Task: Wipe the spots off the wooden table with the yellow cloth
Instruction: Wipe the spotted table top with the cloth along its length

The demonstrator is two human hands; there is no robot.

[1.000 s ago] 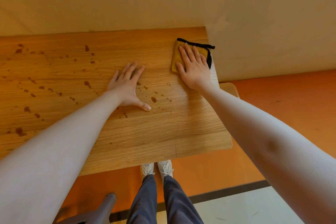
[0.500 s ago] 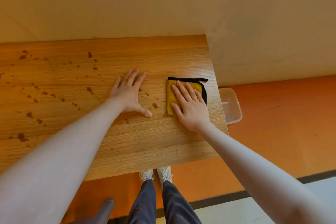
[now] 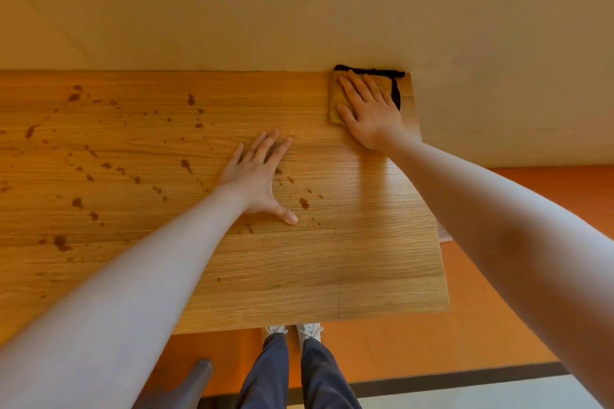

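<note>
- Our table [image 3: 365, 259] runs wide, left to right, its far edge against the wall [image 3: 299, 3].
- Our right hand [image 3: 372, 113] lies flat on the cloth [image 3: 335, 100] at the far right corner, fingers straight and slightly spread, pressing rather than gripping.
- Our left hand [image 3: 257, 178] rests flat near the middle, fingers straight and fanned, thumb out, holding nothing.
- The cloth, black-edged, touches the far edge.
- The spots [image 3: 304, 203] lie nearer us and leftward from the cloth; the closest cluster sits just beside our left thumb, so we judge the next stroke pulls back and left, and the left hand may need shifting.
</note>
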